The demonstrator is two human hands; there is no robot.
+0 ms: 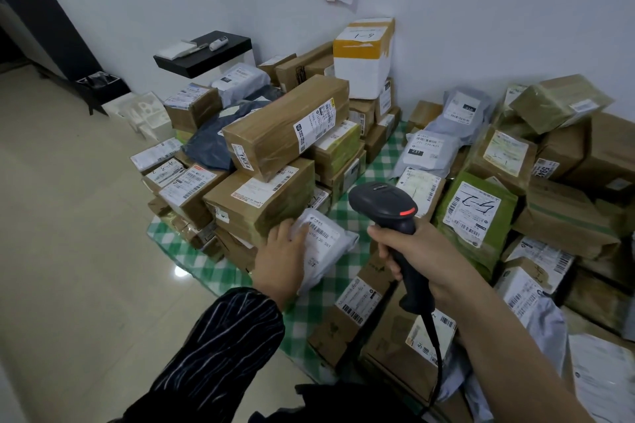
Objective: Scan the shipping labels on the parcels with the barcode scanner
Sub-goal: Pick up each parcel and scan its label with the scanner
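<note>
My right hand [415, 251] grips the handle of a black barcode scanner [386, 204], whose head points away from me over the parcels and shows a red light on its trigger. A cable hangs from its base. My left hand [280, 257] rests on a small white poly-bag parcel [326, 244] with a printed shipping label, fingers laid over its left edge. The parcel lies on a green-checked cloth [343, 213], against the foot of a stack of brown boxes.
Brown cartons [285, 127] with labels are stacked at left; a white foam box [364, 65] stands behind. Green and grey bagged parcels [477, 213] crowd the right. Flat boxes [354, 306] lie near me. A black shelf [206, 55] juts from the wall. Tiled floor lies at left.
</note>
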